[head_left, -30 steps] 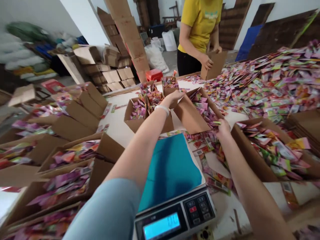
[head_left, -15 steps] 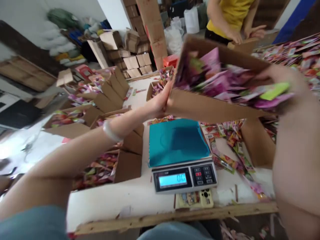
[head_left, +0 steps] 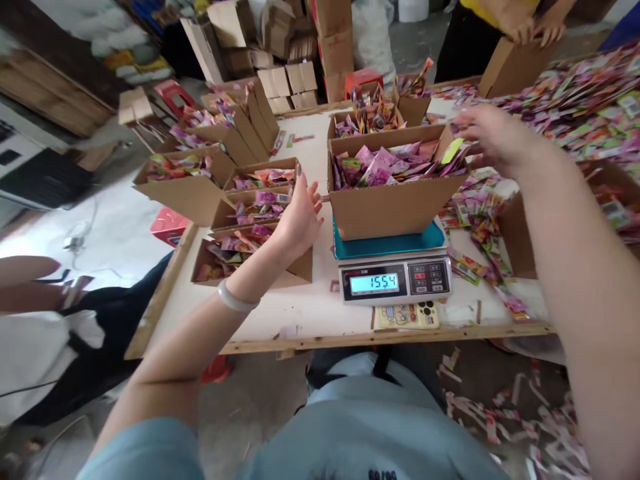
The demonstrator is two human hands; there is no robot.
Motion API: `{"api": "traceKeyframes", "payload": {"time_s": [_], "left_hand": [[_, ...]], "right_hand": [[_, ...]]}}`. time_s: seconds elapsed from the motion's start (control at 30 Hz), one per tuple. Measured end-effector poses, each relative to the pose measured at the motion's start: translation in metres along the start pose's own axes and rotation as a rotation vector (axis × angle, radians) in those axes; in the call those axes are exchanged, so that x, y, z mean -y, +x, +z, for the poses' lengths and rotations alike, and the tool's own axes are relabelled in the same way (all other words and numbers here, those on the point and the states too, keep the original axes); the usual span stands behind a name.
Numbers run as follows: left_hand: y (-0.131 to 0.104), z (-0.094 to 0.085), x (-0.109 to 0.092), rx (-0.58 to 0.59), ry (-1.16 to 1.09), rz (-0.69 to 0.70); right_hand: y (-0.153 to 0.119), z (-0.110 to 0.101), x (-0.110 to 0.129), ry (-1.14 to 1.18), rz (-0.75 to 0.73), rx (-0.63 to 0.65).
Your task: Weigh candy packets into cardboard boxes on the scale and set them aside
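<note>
A cardboard box [head_left: 395, 208] full of pink and purple packets [head_left: 383, 163] stands on the teal pan [head_left: 425, 241] of a digital scale [head_left: 350, 293]. The lit display [head_left: 374, 283] shows the digits 1554; a decimal point is hard to make out. My left hand [head_left: 303, 213] is open, left of the box and apart from it, in front of other filled boxes. At the box's right end my right hand [head_left: 493, 137] hovers open with spread fingers, near a packet with a yellow-green patch [head_left: 452, 151]. Whether its fingertips touch that packet is unclear.
Filled boxes [head_left: 250, 250] line the table's left side. Loose packets [head_left: 595, 113] heap up at the right, beside another box [head_left: 517, 233]. A patterned phone case [head_left: 407, 316] lies before the scale. Across the table a person's hands [head_left: 535, 27] rest on a box [head_left: 517, 67].
The box has come down from my hands onto the scale, and both hands have let go. The display went from zero to 1554. My view has tilted downward.
</note>
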State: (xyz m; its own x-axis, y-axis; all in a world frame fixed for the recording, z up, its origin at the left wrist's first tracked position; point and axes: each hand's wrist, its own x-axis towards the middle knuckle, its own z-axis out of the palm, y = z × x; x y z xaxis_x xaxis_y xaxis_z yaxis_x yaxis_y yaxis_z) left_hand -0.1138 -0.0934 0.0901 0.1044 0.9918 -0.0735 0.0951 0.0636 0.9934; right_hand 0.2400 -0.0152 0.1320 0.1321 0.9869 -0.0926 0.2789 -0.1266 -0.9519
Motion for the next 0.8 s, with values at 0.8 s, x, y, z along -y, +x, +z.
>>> {"api": "traceKeyframes", "payload": {"time_s": [0.8], "left_hand": [[-0.014, 0.000, -0.007, -0.057, 0.086, 0.224]], "right_hand": [[-0.050, -0.035, -0.033, 0.051, -0.380, -0.319]]}}
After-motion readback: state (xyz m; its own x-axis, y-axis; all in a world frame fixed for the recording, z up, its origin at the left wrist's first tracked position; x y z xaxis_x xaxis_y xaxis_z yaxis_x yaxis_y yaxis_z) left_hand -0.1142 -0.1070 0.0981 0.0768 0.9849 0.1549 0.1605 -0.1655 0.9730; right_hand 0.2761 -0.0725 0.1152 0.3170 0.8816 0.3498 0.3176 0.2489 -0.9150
